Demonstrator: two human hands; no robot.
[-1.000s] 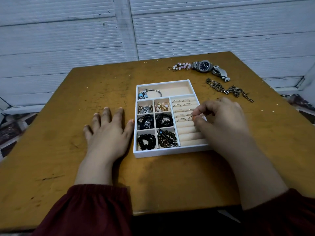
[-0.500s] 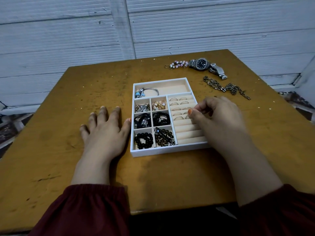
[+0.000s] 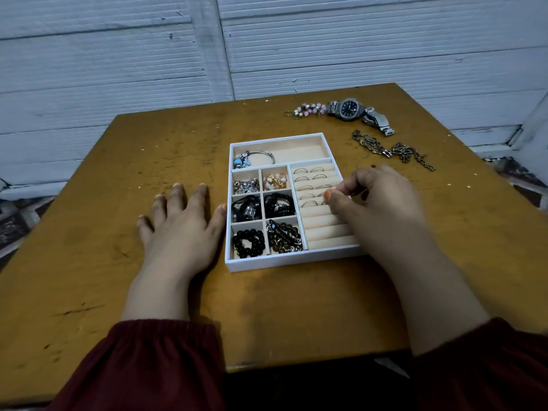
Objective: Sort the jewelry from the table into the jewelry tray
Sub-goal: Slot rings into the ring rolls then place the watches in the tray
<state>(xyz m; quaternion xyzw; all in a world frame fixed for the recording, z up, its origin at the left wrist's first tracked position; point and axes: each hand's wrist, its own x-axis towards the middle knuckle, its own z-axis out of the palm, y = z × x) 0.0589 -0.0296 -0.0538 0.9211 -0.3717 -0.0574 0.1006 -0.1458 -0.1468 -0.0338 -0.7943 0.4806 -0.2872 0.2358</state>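
Your left hand (image 3: 181,229) lies flat on the table (image 3: 89,262), thumb touching the left wall of the jewelry tray (image 3: 284,261). Your right hand (image 3: 376,203) curls over its ring rolls (image 3: 326,229); whether it pinches anything is unclear. The watch (image 3: 350,109), bead bracelet (image 3: 308,109) and chain (image 3: 394,151) lie near the table's far right corner.

A modest home room is suggested: a scratched wooden surface (image 3: 89,238) is set against a white ribbed wall (image 3: 370,54) beyond the fingers (image 3: 178,200), and patterned floor tiles (image 3: 16,221) are seen far to their left.
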